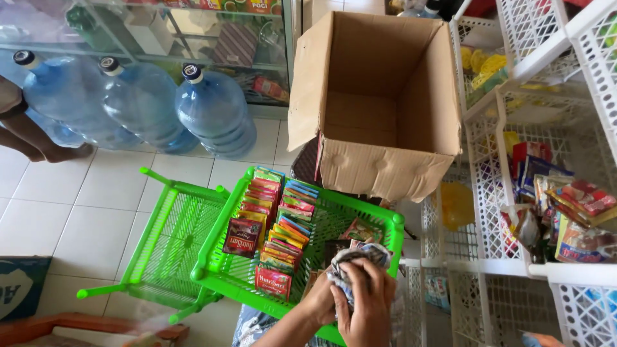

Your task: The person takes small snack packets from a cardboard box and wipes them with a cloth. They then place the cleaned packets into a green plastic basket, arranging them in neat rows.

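Observation:
Both my hands are at the bottom middle, over the near right corner of a green plastic basket tray (212, 260). My right hand (367, 308) and my left hand (319, 302) together grip a bunch of small dark and white sachets (355, 258). In the tray lie two rows of colourful drink-powder sachets (277, 222), standing on edge, with a dark red sachet (242, 237) leaning at the left. An open, empty cardboard box (379, 103) stands just beyond the tray.
A second green tray (168, 244) lies on the white tiled floor to the left. Three large blue water jugs (215, 112) stand at the back left before a glass cabinet. White plastic racks (508, 193) with packaged goods fill the right. A person's leg (29, 138) shows at far left.

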